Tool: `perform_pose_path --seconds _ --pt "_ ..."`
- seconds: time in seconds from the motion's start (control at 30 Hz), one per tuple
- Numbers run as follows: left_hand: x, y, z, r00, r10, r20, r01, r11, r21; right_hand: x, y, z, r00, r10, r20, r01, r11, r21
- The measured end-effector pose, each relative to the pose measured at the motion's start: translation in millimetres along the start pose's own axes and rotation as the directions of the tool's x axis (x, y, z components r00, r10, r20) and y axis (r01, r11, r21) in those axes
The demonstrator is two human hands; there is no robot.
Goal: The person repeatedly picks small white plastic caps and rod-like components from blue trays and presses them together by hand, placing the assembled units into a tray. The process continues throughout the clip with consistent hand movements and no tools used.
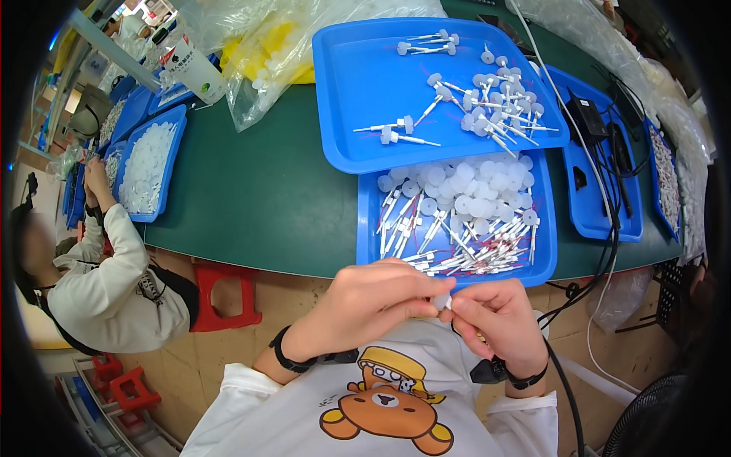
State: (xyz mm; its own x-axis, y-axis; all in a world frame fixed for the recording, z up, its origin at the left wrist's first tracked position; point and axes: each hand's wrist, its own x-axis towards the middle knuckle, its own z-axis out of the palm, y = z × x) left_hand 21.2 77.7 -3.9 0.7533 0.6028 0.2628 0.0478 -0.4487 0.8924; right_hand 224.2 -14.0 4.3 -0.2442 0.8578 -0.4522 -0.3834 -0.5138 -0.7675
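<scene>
Both of my hands meet in front of my chest, just below the near edge of the trays. My left hand (373,301) is closed, pinching a small translucent white disc (440,302) between thumb and fingertips. Against that disc, my right hand (499,316) is closed on a small white plastic part, mostly hidden by its fingers. Directly beyond them lies the lower blue tray (366,236), holding a heap of frosted discs (487,186) and many thin white sticks with red wires (476,255). Overlapping its far side is an upper blue tray (365,84) with joined disc-and-stick pieces (499,103).
A blue tray (586,206) with a black adapter and cables stands at the right. Plastic bags (289,46) and a white bottle (194,72) lie at the back of the green table (251,183). At left a person (99,251) works beside a tray of white parts (148,167).
</scene>
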Motion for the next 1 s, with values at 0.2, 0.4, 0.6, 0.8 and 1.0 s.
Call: perform_pose_path --seconds 0.2,0.4,0.6,0.8,1.0 --pt "-0.5 -9.9 -7.2 0.999 -0.032 0.001 0.032 0.999 0.022 9.0 21.3 8.7 0.870 -0.483 -0.105 0.356 0.760 -0.544" --pt "-0.6 -4.2 -11.0 0.997 -0.057 -0.057 0.062 0.995 0.079 10.2 8.1 6.0 0.823 -0.550 -0.141 0.355 0.692 -0.629" --pt "-5.4 -11.2 -29.3 0.979 0.023 -0.200 0.034 0.961 0.275 33.6 -46.4 14.4 0.658 -0.608 -0.444 0.398 0.781 -0.481" --pt "0.5 -17.5 -27.5 0.985 0.126 -0.114 -0.028 0.784 0.620 44.2 -62.4 12.9 0.474 -0.869 -0.145 0.133 0.234 -0.963" --pt "12.0 -24.4 -10.1 0.994 0.073 -0.079 0.004 0.710 0.704 33.7 -8.4 9.1 0.664 -0.747 -0.015 -0.041 -0.017 -0.999"
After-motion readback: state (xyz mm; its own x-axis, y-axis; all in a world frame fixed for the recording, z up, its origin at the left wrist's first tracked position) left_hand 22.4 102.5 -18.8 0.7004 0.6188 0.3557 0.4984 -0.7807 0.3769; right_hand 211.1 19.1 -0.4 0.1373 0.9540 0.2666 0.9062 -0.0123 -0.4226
